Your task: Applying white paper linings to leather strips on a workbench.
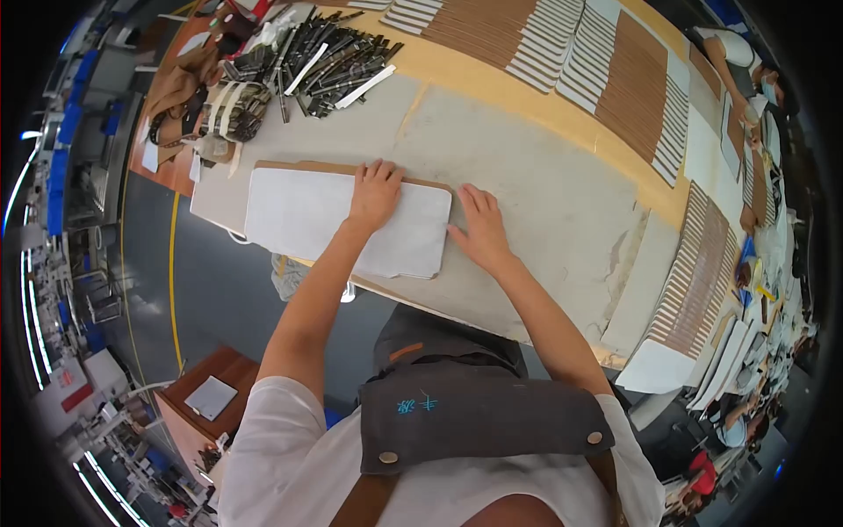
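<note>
White panel point(303, 213), a brown layer point(320, 166) showing along its far side, at the near edge of the surface point(544, 198), toward the left corner. Left hand point(378, 195): unclenched, laid on the panel's far side. Right hand point(481, 227): released, fingers spread beside the panel's right end; thumb contact cannot be told. Beyond: tied bundle point(235, 112) near the left edge; heaped dark strips point(320, 70); striped brown-and-white panels point(630, 88) along the far edge; outside it, a co-worker point(738, 51).

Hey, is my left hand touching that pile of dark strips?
Apart: the head view shows grey tabletop between the left hand and the pile of dark strips.
</note>
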The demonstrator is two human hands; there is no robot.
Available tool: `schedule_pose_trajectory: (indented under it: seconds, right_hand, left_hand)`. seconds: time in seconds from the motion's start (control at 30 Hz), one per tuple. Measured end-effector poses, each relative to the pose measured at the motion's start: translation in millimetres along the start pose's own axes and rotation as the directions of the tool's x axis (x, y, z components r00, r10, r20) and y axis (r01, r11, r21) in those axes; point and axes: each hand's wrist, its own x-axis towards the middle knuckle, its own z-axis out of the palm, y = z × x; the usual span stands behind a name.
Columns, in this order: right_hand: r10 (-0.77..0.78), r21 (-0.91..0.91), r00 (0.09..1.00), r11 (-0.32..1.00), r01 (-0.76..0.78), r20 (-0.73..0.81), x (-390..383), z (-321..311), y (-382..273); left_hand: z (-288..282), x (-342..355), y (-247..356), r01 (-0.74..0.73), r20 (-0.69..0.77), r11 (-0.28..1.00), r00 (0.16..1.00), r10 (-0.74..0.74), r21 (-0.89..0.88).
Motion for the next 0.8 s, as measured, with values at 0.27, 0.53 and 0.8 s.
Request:
schedule_pose_trajectory:
  seconds: [0.27,0.53,0.8]
  right_hand:
    - [0.049,-0.212,0.995,0.975,-0.066,-0.085,57,23,-46]
    - [0.085,-0.052,0.986,0.994,-0.093,-0.141,56,7,-52]
    - [0.117,0.395,0.991,0.915,-0.084,-0.062,48,7,-57]
  left_hand:
    - [-20,5,-35,-0.295,-0.13,0.937,0.953,0.274,-0.185]
    - [-41,20,-64,-0.347,-0.046,0.871,0.934,0.354,-0.348]
    - [-92,0,-225,0.021,0.447,0.942,0.884,0.139,-0.334]
